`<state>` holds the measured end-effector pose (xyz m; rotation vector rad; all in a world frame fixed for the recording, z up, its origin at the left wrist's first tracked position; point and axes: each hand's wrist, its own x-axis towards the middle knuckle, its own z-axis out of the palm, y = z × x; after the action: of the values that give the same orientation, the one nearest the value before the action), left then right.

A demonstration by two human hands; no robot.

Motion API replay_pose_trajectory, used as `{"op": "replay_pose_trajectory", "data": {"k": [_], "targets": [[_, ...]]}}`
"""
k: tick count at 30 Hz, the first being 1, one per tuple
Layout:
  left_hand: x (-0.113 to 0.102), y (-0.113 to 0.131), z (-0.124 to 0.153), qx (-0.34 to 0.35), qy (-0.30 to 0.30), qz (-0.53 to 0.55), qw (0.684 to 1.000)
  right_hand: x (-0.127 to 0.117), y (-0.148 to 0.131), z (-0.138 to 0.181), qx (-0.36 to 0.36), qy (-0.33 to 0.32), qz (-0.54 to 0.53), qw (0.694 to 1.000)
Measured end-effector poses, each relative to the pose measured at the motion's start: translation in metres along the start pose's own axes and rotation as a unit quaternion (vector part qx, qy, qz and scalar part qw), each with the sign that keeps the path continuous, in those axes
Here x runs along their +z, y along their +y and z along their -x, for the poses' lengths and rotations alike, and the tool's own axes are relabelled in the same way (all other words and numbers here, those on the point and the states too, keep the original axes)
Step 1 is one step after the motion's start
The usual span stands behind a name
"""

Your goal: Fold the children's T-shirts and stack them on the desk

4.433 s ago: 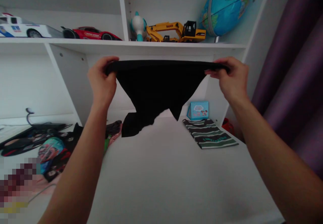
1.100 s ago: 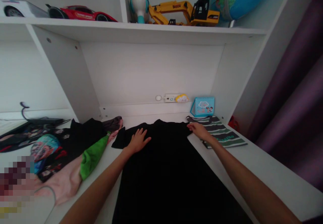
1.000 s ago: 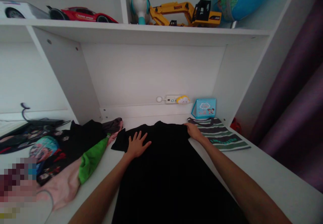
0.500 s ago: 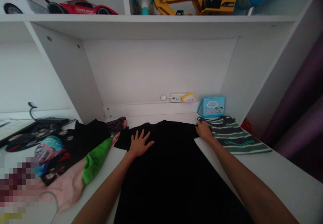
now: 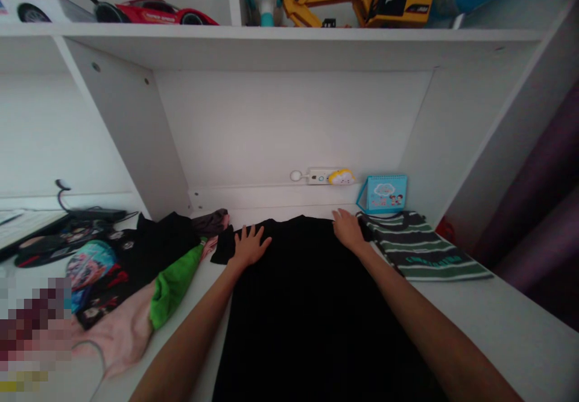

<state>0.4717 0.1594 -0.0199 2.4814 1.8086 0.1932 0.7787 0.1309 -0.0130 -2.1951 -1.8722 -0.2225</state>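
Note:
A black T-shirt [image 5: 298, 305] lies spread on the white desk, its collar end toward the back panel and its lower part running out of view at the bottom. My left hand [image 5: 248, 246] rests flat on the shirt near its left sleeve, fingers spread. At the right shoulder, my right hand [image 5: 349, 229] lies on the cloth with fingers stretched toward the back. Just to the right of that hand is a folded green, grey and white striped shirt [image 5: 425, 254], partly against the black sleeve.
Left of the shirt lie black printed clothes [image 5: 158, 242], a green cloth [image 5: 174, 287] and a pink garment [image 5: 129, 329]. A blue desk calendar [image 5: 386, 194] and a power strip [image 5: 319, 176] sit at the back. Overhead, a shelf [image 5: 298, 34] holds toy vehicles and a globe.
My right hand has moved left from the black sleeve's edge onto the shirt's shoulder. My left hand has shifted slightly up the cloth. The camera view has moved a little.

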Motion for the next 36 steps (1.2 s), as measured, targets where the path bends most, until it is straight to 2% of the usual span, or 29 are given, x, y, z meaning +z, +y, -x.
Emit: {"op": "replay_pose_trajectory", "data": {"k": [3, 8, 10, 13, 16, 21, 26, 29, 33, 36], "targets": [[0.005, -0.005, -0.007, 0.004, -0.01, -0.006, 1.0, 0.015, -0.026, 0.007, -0.072, -0.065, -0.021, 0.995], [0.003, -0.023, -0.021, -0.032, -0.017, 0.009, 0.999, 0.03, -0.027, 0.01, -0.001, -0.144, -0.046, 0.988], [0.001, -0.033, -0.026, -0.035, -0.017, 0.02, 0.999, 0.031, -0.024, 0.008, 0.008, -0.148, -0.044, 0.988], [0.0, -0.048, -0.032, -0.004, -0.016, 0.044, 0.999, 0.031, -0.023, 0.006, 0.007, -0.145, -0.043, 0.988], [0.002, -0.063, -0.035, 0.013, -0.003, 0.102, 0.995, 0.032, -0.023, 0.006, 0.002, -0.143, -0.046, 0.989], [-0.008, -0.094, -0.041, -0.061, 0.061, 0.264, 0.961, 0.032, -0.021, 0.008, -0.003, -0.139, -0.05, 0.989], [-0.034, -0.122, -0.051, -0.112, 0.078, 0.317, 0.939, 0.031, -0.02, 0.01, -0.005, -0.134, -0.061, 0.989], [-0.046, -0.134, -0.059, -0.147, 0.118, 0.302, 0.934, 0.032, -0.02, 0.011, -0.003, -0.129, -0.058, 0.99], [-0.049, -0.13, -0.069, -0.155, 0.155, 0.231, 0.948, 0.033, -0.02, 0.012, -0.001, -0.127, -0.054, 0.99], [-0.038, -0.101, -0.066, -0.119, 0.145, 0.192, 0.963, 0.033, -0.02, 0.012, -0.001, -0.123, -0.053, 0.991]]}}
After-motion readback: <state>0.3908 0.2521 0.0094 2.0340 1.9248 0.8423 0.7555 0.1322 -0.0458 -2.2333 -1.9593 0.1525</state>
